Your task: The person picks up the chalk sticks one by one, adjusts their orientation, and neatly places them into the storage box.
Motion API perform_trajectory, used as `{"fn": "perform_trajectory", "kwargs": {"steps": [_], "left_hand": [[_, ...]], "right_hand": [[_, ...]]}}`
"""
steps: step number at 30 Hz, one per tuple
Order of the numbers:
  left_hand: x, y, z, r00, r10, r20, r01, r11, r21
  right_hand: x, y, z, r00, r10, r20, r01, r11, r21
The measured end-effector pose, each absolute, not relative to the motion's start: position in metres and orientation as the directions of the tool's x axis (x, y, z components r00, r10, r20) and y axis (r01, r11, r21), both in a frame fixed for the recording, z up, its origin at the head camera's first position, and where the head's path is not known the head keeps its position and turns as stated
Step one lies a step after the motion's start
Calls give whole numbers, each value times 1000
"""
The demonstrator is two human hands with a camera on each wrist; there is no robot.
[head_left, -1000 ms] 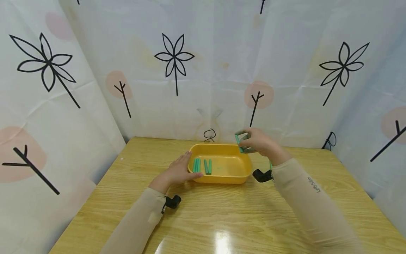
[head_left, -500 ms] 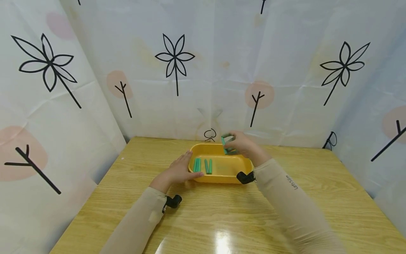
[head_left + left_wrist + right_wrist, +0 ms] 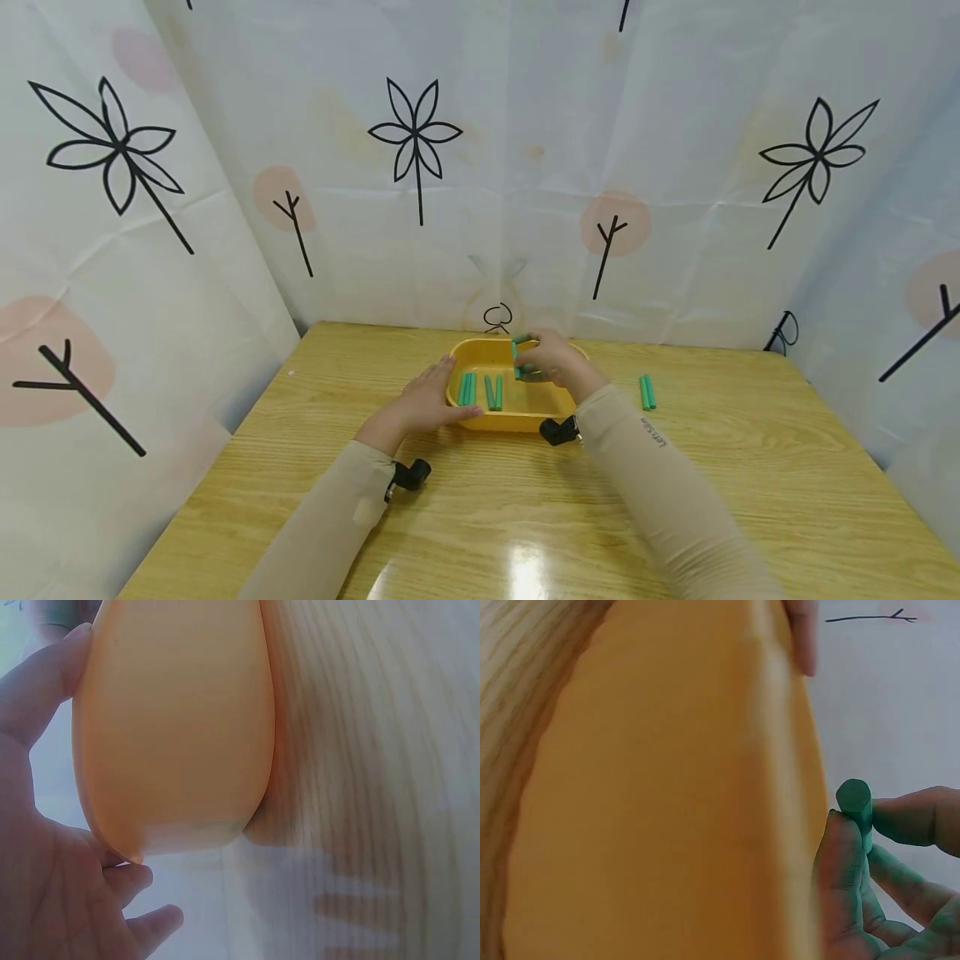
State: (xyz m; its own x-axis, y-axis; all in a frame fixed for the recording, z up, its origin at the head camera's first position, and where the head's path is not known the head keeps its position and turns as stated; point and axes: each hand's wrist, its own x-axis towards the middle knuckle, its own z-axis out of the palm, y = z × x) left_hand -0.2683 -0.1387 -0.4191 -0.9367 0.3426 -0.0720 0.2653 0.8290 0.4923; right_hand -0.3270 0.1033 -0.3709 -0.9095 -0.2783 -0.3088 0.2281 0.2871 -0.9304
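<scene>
A yellow plastic tub (image 3: 510, 423) stands near the back of the table. My left hand (image 3: 427, 402) holds its left end, thumb over the near rim and fingers along the far side; in the left wrist view the thumb (image 3: 52, 679) touches the rim. Over the tub's middle, my right hand (image 3: 553, 360) pinches a green chalk stick (image 3: 854, 798) between thumb and fingers, which are smeared green. Inside the tub, at the left, lie a close group of green chalk sticks (image 3: 467, 389) and two more chalk sticks (image 3: 498, 392) leaning together at their near ends.
Two green chalk sticks (image 3: 647, 392) lie side by side on the wooden table (image 3: 480, 508), right of the tub. A white printed curtain (image 3: 510, 200) hangs close behind the table and along both sides. Each wrist wears a black camera (image 3: 411, 476).
My right hand has moved left and lowered over the tub with the chalk stick. The two sticks on the table at right have come into view. My left hand stays put.
</scene>
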Motion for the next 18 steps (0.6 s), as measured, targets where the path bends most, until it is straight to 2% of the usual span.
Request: {"fn": "perform_trajectory", "kwargs": {"steps": [7,18], "left_hand": [[-268,-139,-418,-936,346,-60,274,827,491],[-268,-139,-419,-935,349,-61,277,827,489]], "right_hand": [[-332,99,-396,-908,-238,-345,266,308,-914],[-330,93,-414,-912,-231,-339,240,369,-898]]}}
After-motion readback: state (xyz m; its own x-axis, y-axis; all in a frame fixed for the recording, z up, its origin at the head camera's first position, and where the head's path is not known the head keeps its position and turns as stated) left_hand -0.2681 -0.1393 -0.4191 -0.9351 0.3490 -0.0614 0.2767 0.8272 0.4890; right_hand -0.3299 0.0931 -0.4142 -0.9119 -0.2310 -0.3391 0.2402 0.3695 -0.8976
